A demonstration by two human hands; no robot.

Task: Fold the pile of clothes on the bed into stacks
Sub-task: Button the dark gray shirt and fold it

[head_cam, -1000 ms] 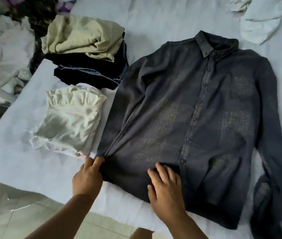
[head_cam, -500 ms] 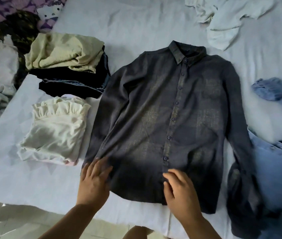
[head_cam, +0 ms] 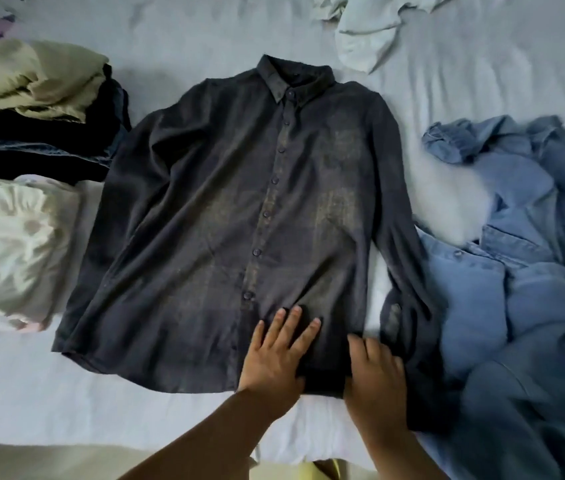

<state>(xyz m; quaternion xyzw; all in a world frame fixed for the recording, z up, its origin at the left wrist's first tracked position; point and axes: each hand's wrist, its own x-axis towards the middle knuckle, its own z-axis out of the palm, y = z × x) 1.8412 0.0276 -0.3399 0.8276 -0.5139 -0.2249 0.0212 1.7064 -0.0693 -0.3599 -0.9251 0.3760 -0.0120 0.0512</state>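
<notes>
Our dark button-up shirt (head_cam: 239,220) lies flat, front up, mid-bed (head_cam: 447,81). Since a moment ago both hands have slid right along its near hem. Left hand (head_cam: 276,358) presses flat with fingers spread; right hand (head_cam: 376,372) rests flat at the near-right corner, gripping nothing.

I'm looking at a home bedroom: a bed (head_cam: 187,36) under a rumpled pale sheet, with folded stacks (head_cam: 35,112) and loose clothes (head_cam: 516,271) on it.

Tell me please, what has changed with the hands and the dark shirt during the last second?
Both hands slid rightward along the hem: the left hand let go of the left corner and now lies flat right of the buttons; the right hand reached the right edge. The dark shirt stayed spread, buttoned; the folded stacks stayed put.
</notes>
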